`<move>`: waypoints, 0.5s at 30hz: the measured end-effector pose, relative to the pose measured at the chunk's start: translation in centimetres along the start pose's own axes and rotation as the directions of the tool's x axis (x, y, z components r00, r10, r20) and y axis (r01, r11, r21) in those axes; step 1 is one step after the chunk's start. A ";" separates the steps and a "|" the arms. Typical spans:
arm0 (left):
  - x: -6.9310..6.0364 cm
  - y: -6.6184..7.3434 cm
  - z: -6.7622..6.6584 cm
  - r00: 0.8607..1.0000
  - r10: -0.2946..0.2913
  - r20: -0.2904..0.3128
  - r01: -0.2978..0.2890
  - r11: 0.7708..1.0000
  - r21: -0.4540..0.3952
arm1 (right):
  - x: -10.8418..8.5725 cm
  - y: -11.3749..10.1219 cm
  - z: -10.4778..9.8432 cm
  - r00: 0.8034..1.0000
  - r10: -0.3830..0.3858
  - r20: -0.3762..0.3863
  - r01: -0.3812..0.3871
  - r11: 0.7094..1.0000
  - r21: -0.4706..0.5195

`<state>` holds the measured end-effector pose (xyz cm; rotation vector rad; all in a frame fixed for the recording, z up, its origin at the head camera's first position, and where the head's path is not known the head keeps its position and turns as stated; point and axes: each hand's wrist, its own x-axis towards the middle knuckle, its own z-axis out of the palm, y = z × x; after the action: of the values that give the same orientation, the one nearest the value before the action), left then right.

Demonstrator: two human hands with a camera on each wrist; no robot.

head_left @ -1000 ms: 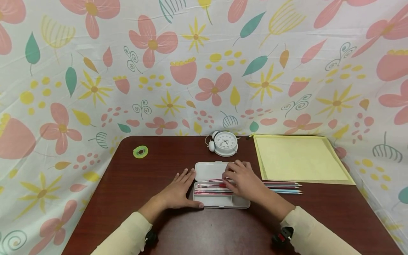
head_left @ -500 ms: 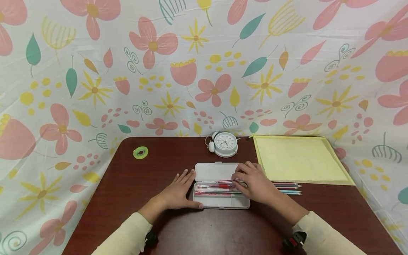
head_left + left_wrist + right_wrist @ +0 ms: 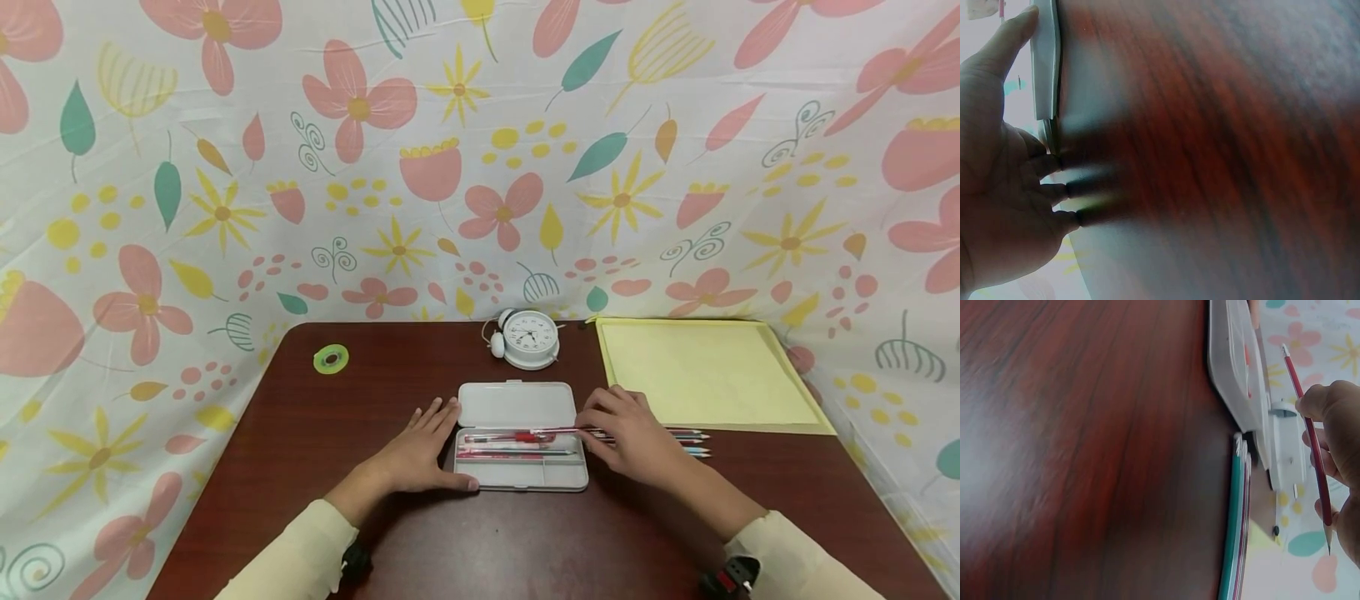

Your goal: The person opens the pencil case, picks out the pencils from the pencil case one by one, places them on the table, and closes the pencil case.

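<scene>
A white pencil case (image 3: 517,404) lies unfolded on the table, with pens and a pencil in its near half. My left hand (image 3: 416,454) rests at its left end, fingers spread and straight, the thumb on the near edge. Just past the case's right end, my right hand (image 3: 626,433) pinches a red pencil (image 3: 1311,434) between thumb and fingers. In the right wrist view its sharpened tip points down and its pale end up. Under and beyond that hand, several pencils (image 3: 696,442) lie side by side on the table, partly hidden by it.
A white alarm clock (image 3: 530,337) stands behind the case. To the back right lies a yellow-edged mesh folder (image 3: 712,375). A green roll of tape (image 3: 331,358) sits at the back left. A floral cloth (image 3: 480,167) hangs behind the brown table (image 3: 480,542).
My right hand has moved right, from over the case to beyond its right end, carrying the red pencil. More of the case's inside shows now. My left hand has stayed put.
</scene>
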<state>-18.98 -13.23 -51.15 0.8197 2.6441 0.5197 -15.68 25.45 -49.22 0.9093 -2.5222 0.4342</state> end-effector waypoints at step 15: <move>-0.1 0.1 -0.1 1.000 -0.003 -0.002 0.003 1.000 -0.001 | -4.3 2.0 -0.9 0.998 0.057 -0.031 -0.056 0.998 0.043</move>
<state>-18.93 -13.24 -51.01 0.8157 2.6459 0.5216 -13.77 29.53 -50.80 0.8414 -2.5231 0.5171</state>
